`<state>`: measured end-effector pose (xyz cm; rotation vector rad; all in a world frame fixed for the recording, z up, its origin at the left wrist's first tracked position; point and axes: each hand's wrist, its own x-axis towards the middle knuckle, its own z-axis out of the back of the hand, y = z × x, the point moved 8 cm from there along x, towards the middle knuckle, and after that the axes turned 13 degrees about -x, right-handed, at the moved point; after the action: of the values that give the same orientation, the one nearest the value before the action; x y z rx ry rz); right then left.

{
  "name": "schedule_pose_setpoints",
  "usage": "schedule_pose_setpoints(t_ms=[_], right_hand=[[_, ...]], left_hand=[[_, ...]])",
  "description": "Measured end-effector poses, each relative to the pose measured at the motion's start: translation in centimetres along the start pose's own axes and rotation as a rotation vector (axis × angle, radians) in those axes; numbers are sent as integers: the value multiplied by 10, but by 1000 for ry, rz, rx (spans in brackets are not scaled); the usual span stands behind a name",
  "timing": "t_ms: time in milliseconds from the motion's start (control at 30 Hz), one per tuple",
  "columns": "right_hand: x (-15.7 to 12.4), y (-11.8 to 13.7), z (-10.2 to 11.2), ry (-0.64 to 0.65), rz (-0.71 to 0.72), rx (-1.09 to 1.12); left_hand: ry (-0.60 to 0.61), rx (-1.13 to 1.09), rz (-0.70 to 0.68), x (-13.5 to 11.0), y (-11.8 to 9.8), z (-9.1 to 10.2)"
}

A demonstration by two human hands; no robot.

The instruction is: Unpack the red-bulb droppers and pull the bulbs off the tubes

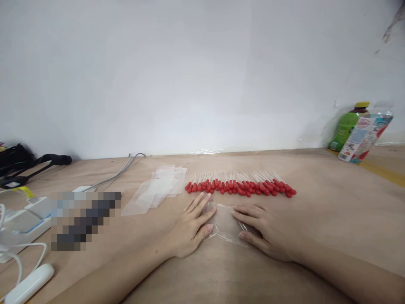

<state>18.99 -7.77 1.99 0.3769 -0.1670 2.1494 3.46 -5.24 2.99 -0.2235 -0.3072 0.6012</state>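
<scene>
Flat on the table in front of me lies a clear plastic bag (225, 228). My left hand (194, 226) rests on its left edge, fingers stretched out and spread. On the bag's right edge sits my right hand (264, 228), its fingers extended and slightly apart. Just beyond both hands runs a long row of thin pale sticks with red bulb-shaped ends (240, 185); the red ends point toward me. A fanned pile of flat translucent zip bags (164, 188) lies to the left of the row.
At left are a white power strip (28, 226) with plugs and cables, a white rounded device (30, 285), a pixelated dark object (85, 219) and black gear (34, 162). A green bottle (344, 128) and a printed clear bottle (363, 137) stand by the wall at right.
</scene>
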Motion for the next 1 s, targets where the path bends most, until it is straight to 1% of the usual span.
schedule_pose_setpoints(t_ms=[67, 133, 200, 267, 333, 400, 500, 600, 667, 733, 800, 833, 867, 900, 967, 1000], right_hand=[[1, 0, -3, 105, 26, 24], [2, -1, -5, 180, 45, 55], [3, -3, -5, 222, 63, 90], [4, -4, -4, 225, 76, 112], [4, -5, -2, 186, 80, 110], [3, -6, 2, 106, 81, 96], [-1, -6, 8, -50, 94, 85], [-4, -5, 9, -152, 113, 66], [-5, -6, 11, -202, 98, 46], [-6, -7, 14, -253, 75, 32], [-7, -7, 19, -298, 66, 24], [-7, -7, 20, -313, 64, 21], [-7, -7, 22, -320, 60, 18], [-7, -7, 23, -322, 54, 17], [-7, -8, 23, -318, 40, 21], [-7, -8, 23, -313, 35, 26]], left_hand=[[67, 14, 60, 0, 9, -4], [115, 7, 95, -2, 13, -5], [155, -21, 113, -4, 14, -6], [167, -63, 123, -5, 13, -4], [151, -122, 120, -5, 13, -2], [102, -197, 105, -4, 13, 1], [-42, -321, 133, 0, 20, 6], [-168, -450, 201, 4, 30, 9], [-186, -510, 246, 6, 34, 7], [-146, -554, 268, 7, 33, 5], [-94, -580, 244, 8, 29, 5], [-104, -578, 220, 9, 28, 10], [-158, -569, 210, 9, 31, 19], [-258, -553, 225, 8, 38, 31], [-565, -501, 346, -4, 66, 63], [-717, -470, 445, -14, 84, 78]])
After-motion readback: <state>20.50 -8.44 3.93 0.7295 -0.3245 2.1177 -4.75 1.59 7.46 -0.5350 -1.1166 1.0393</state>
